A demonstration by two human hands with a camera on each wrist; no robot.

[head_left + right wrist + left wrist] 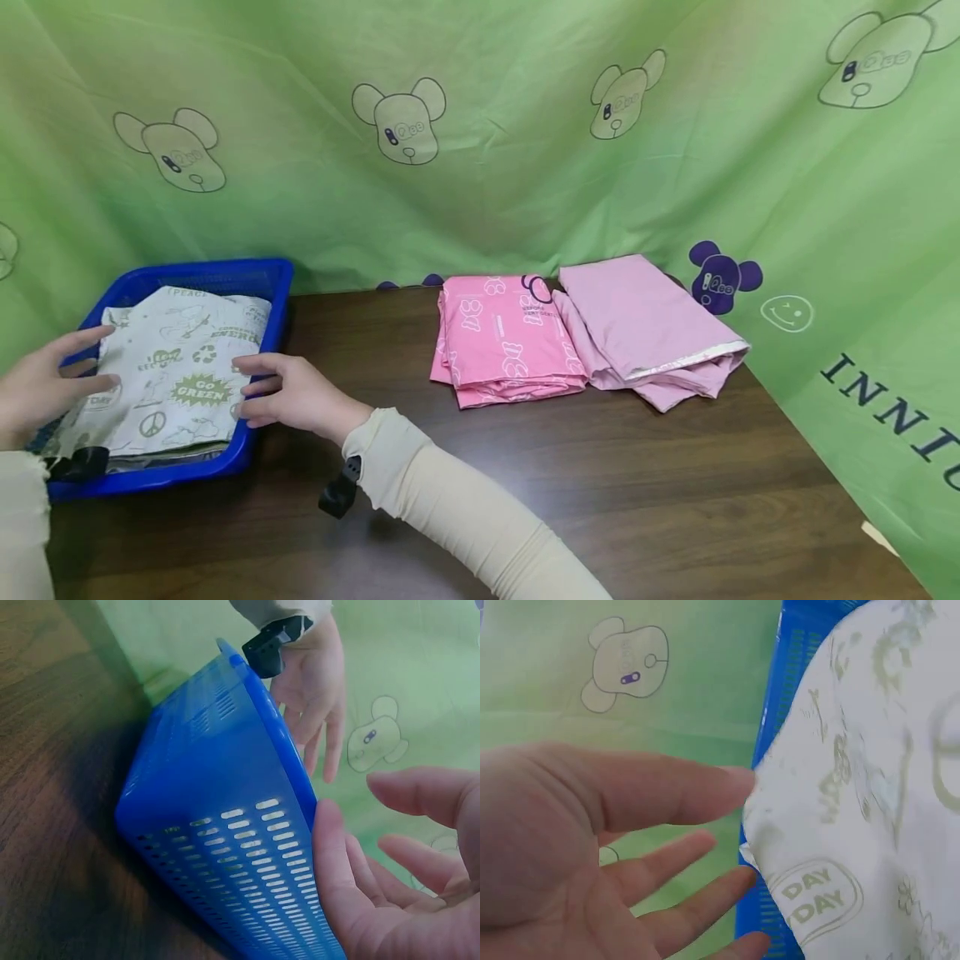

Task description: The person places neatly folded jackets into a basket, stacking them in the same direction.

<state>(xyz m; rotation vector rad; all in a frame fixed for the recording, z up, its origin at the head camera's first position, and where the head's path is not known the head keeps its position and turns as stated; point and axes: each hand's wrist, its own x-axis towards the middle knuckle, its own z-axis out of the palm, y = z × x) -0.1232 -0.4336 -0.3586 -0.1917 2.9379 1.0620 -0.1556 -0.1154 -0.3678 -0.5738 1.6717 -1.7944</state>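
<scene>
A blue basket (165,477) with slotted sides stands at the left of the table. Inside it lies a folded white sheet (180,367) printed in green with words such as "GO GREEN". My left hand (52,383) is spread beside the basket's left side. In the left wrist view its thumb (705,791) is right at the edge of the white sheet. At the opposite rim is my right hand (300,396), its fingers loosely parted. The right wrist view shows one fingertip (330,825) right at the rim, with nothing gripped.
A bright pink folded piece (510,342) with white outline prints lies near the back of the dark wooden table (600,483). Next to it sits a paler pink folded piece (637,312) with a silvery edge. A green printed curtain (495,200) hangs behind and at the right.
</scene>
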